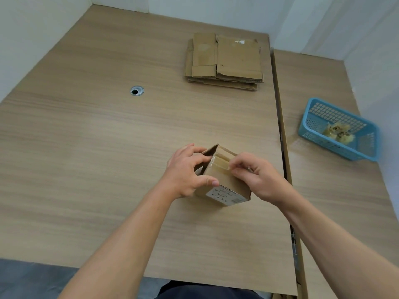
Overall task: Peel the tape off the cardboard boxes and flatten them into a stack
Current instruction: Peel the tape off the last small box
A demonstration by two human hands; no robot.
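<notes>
Near the table's (86, 147) front edge, I'm watching the left hand (185, 172) clamping the small box (224, 182) while the right hand (257, 175) is pinching its tape; it's probably tearing short if yanked.

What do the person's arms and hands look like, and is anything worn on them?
Both forearms are bare, with no sleeves, gloves or watch in view. The left hand wears nothing visible. The right hand seems to carry a ring on one finger, though it is small and blurred.
</notes>
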